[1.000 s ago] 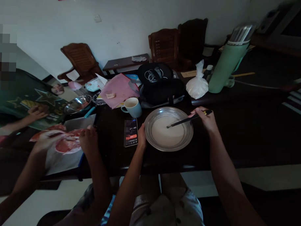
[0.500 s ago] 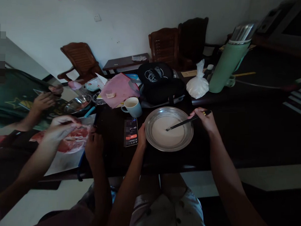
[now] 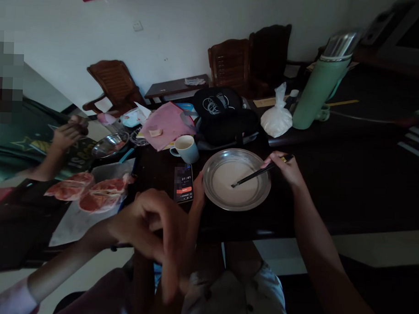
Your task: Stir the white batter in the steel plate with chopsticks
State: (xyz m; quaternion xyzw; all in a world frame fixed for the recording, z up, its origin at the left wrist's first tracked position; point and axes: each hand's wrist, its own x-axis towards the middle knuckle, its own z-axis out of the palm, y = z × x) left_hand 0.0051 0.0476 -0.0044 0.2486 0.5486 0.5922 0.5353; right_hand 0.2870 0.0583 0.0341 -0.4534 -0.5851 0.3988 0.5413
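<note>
At mid-frame we're apparently mixing, right hand (image 3: 284,166) gripping chopsticks (image 3: 252,176), left hand (image 3: 199,188) holding the bowl (image 3: 226,158), the next stroke calling for steadiness.

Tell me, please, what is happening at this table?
The person's right hand holds dark chopsticks, their tips in pale liquid in a metal bowl. The left hand touches the bowl's left side, next to a phone. A neighbour's blurred hand is nearer the camera, and raw meat lies at the left.

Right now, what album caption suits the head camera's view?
Left grip against a metal bowl of pale liquid; right grip holding a slim dark utensil angled into the bowl.
</note>
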